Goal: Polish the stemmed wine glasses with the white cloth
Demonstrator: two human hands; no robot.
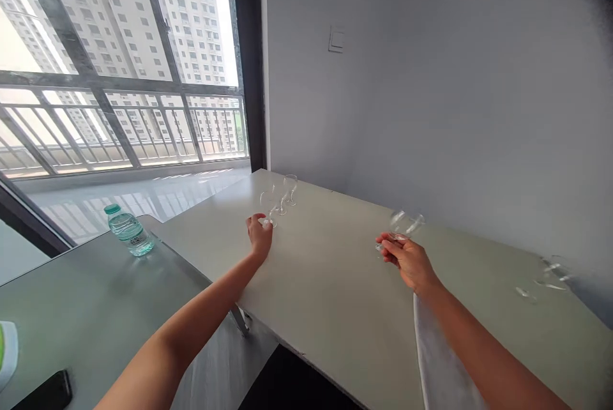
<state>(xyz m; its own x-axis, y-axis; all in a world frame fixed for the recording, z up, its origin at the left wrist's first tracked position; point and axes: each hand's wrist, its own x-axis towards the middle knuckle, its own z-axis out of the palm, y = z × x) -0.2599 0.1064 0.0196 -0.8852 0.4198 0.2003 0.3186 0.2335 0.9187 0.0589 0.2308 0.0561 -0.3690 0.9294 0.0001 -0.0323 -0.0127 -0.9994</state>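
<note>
Several clear stemmed glasses stand toward the far end of the pale table [316, 282], one of them a rear glass [290, 188]. My left hand [260, 235] is closed at the base of the nearest glass [268, 201] in that group. In my right hand [407, 260] a clear glass [406, 223] is held by its stem above the table, its bowl tilted. A white cloth [443, 359] hangs beneath my right forearm. Farther right, a blurred clear glass [553, 273] is near the wall side of the table.
On the adjoining table [105, 308] at the left are a water bottle [129, 230], a black phone [45, 394] and a partly visible white and green object [7, 352]. A grey wall [431, 110] borders the pale table's far side.
</note>
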